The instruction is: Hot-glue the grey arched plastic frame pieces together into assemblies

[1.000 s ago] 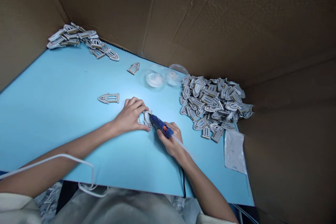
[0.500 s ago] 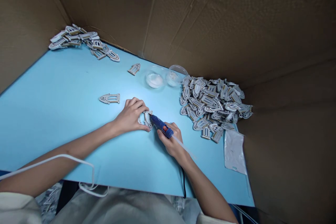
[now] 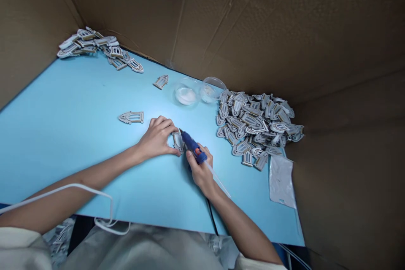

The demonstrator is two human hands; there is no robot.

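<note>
On the pale blue desk [image 3: 79, 143], the left hand [image 3: 156, 138] closes on a grey arched cutout [image 3: 178, 141], the right hand [image 3: 199, 169] grips a blue glue gun [image 3: 192, 147] at it; heaped cutouts [image 3: 256, 124] and cardboard walls [image 3: 253, 21] rise beyond.

— Glue gun [image 3: 192, 147]?
— Glossy blue plastic.
— Glue stick [image 3: 217, 179]?
— Smooth, translucent.
— Arched cutout [image 3: 178, 141]?
— Matt grey, material unclear.
— Table [image 3: 63, 143]?
— Smooth, matt pale blue.
— Walls [image 3: 284, 21]?
— Rough brown cardboard.
— Round dish [image 3: 186, 95]?
— Clear, shiny plastic.
</note>
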